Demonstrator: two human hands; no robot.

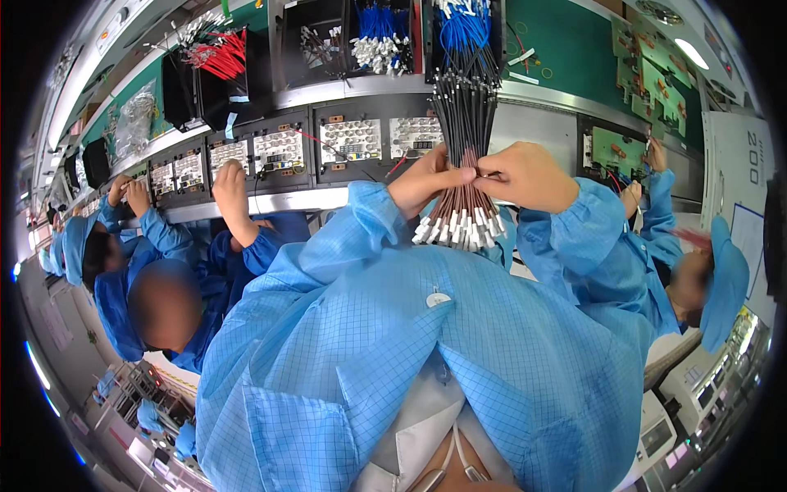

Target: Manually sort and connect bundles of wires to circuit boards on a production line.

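Note:
A thick bundle of wires (464,123) stands upright in front of my chest, black-sleeved above and brown below, with white connectors fanned out at its lower end. My left hand (422,182) wraps it from the left, thumb laid across the front. From the right, my right hand (525,176) pinches at the middle of the bundle, its fingertips meeting the left thumb. Both hands are closed. Whether the right fingers grip a tie or only the wires is hidden. The bundle's upper end overlaps a black bin of blue wires (463,37) behind it.
Circuit boards (348,139) in black trays line the rail beyond my hands. Black bins hold red wires (221,53) and blue wires with white connectors (379,41). Co-workers in blue sit close on both sides, one co-worker's hand (231,193) near the boards at left.

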